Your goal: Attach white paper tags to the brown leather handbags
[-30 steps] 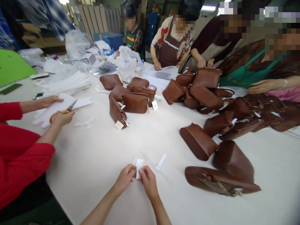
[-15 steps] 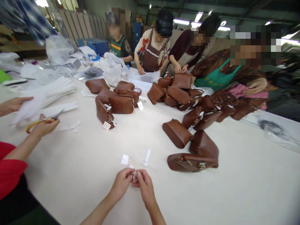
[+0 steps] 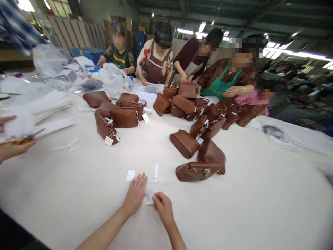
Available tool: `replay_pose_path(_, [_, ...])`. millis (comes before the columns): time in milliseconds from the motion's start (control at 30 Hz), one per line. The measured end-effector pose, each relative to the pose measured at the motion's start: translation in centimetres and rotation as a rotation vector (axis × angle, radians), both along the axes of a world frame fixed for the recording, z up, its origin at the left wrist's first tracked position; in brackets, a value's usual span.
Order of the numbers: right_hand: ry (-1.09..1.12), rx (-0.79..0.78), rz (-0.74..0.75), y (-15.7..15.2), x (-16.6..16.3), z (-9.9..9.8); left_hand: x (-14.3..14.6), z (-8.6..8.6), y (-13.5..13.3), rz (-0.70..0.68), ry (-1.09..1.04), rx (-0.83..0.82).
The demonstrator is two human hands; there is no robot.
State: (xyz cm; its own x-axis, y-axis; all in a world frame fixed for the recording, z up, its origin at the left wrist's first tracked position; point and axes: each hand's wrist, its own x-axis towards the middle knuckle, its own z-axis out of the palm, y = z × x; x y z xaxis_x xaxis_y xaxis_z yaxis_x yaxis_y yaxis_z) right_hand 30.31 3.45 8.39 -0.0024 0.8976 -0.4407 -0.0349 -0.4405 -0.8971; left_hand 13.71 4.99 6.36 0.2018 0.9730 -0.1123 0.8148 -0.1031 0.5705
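The left hand [image 3: 135, 194] lies flat on the worktop [image 3: 247, 208], fingers spread and open, holding nothing, its edge touching a small clear packet [image 3: 148, 196]; the right hand [image 3: 162, 208] is curled, thumb and forefinger pinched on that packet's near corner; the packet rests on the worktop between the two hands; just beyond the left fingertips lies a white tag [image 3: 130, 175], and near it a narrow white strip [image 3: 155, 172] stands apart from both hands; to the right of the strip a brown bag [image 3: 197, 171] lies on its side, brass clasp up, touching a second bag [image 3: 212, 152] behind it, with a third [image 3: 184, 143] just beside; further back, a cluster of bags [image 3: 116, 116] with paper tags sits left of centre, and a bigger heap [image 3: 205, 107] stretches toward the far edge; at the left edge another person's hand [image 3: 14, 147] grips yellow-handled scissors [image 3: 22, 140] by a blurred white sheet [image 3: 18, 125]; white folded sheets [image 3: 49, 102] and plastic bags [image 3: 113, 80] lie beyond; several people in aprons stand along the far side, hands on bags or paper
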Motion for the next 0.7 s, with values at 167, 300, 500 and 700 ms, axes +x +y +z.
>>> replay_pose_path(167, [0.089, -0.120, -0.082, -0.2, 2.4, -1.3, -1.1, -3.0, -0.3, -0.090, 0.151, 0.043])
replay_pose_path(300, [0.221, -0.212, -0.180, -0.7, 4.5, -1.1, -2.1, -4.2, -0.4, -0.172, 0.334, 0.183])
replay_pose_path(500, [0.516, -0.291, -0.380, -2.3, 7.1, 0.2, -2.9, -5.3, 0.6, -0.208, 0.382, 0.263])
replay_pose_path(700, [0.668, -0.268, -0.564, -3.8, 8.8, 1.1, -2.9, -4.0, 2.4, -0.239, 0.369, 0.247])
